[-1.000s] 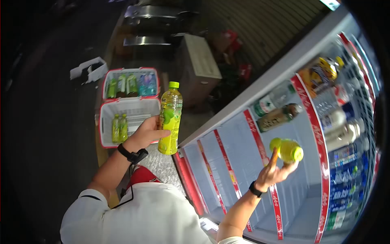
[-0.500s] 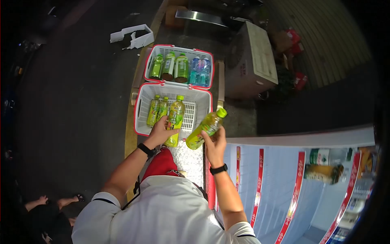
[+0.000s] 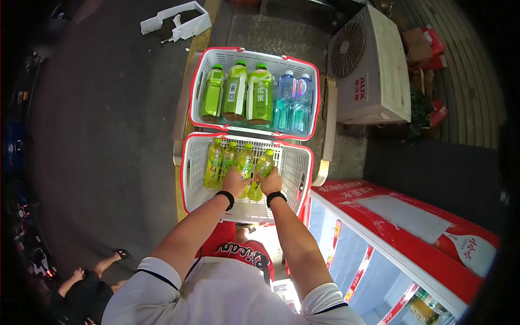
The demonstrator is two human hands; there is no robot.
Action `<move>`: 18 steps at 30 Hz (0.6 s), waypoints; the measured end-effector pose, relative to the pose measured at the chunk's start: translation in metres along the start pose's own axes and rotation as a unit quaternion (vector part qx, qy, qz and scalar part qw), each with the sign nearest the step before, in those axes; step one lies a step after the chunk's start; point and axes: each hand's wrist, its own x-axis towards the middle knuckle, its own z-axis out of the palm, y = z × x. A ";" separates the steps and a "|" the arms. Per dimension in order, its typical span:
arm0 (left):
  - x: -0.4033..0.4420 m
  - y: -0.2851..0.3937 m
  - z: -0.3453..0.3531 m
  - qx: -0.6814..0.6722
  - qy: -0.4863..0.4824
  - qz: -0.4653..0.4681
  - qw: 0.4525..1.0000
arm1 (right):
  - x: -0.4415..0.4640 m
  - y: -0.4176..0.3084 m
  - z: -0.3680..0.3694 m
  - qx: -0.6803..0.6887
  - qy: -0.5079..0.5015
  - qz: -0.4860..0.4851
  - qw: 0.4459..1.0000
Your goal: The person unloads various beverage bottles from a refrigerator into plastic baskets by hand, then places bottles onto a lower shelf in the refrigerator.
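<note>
Down inside the near white basket (image 3: 189, 200) with a red rim, both of my hands are at yellow-green drink bottles. My left hand (image 3: 234, 182) is closed around a bottle (image 3: 246, 156) with a green cap, its lower part partly covered by my fingers. To the right, my right hand (image 3: 270, 181) grips another such bottle (image 3: 265, 163), slightly tilted. Two more bottles, one at the left (image 3: 214, 162) and one beside it (image 3: 229, 156), lean side by side against the basket's far left part. My left fingers partly hide the nearer one.
Beyond stands a second basket (image 3: 316, 116) holding green bottles (image 3: 235, 95) and two blue-green bottles (image 3: 284, 103). At right are an air-conditioner unit (image 3: 374, 70) and a red-framed refrigerator (image 3: 401, 227). White foam (image 3: 189, 27) lies on the ground; a person (image 3: 81, 298) is at lower left.
Both hands have moved forward, carrying their bottles into the near basket beside the two there. The right bottle was outside the basket's right edge before. The view has shifted, showing more of the refrigerator's top.
</note>
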 end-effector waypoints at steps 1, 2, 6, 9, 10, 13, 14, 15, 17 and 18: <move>0.006 -0.002 0.006 0.012 0.025 0.015 1.000 | 0.011 0.003 0.009 -0.014 -0.012 0.014 1.000; 0.012 -0.004 0.009 0.036 -0.012 -0.027 0.999 | 0.020 0.006 0.018 0.000 -0.020 0.028 0.999; 0.022 -0.012 0.032 0.061 0.021 0.019 0.998 | 0.045 0.020 0.046 -0.036 -0.048 0.056 0.997; 0.022 -0.015 0.050 0.027 0.063 0.005 0.998 | 0.046 0.024 0.047 -0.015 -0.046 0.044 0.998; 0.017 -0.002 0.038 -0.017 0.012 -0.048 0.999 | 0.048 0.028 0.047 -0.013 -0.045 0.045 0.998; 0.007 0.004 0.014 -0.026 -0.068 -0.066 0.995 | 0.057 0.060 0.054 0.023 -0.084 -0.028 0.996; 0.005 -0.001 0.008 -0.022 -0.066 -0.062 0.996 | 0.068 0.083 0.069 0.117 -0.121 -0.042 0.985; 0.004 -0.005 -0.001 -0.021 -0.098 -0.037 0.994 | 0.071 0.083 0.066 0.211 -0.157 -0.057 0.963; -0.006 -0.011 -0.020 -0.011 -0.132 -0.003 0.991 | 0.062 0.084 0.060 0.240 -0.174 -0.047 0.954; -0.011 -0.005 -0.033 0.045 -0.155 -0.017 0.987 | 0.056 0.083 0.060 0.189 -0.112 -0.015 0.976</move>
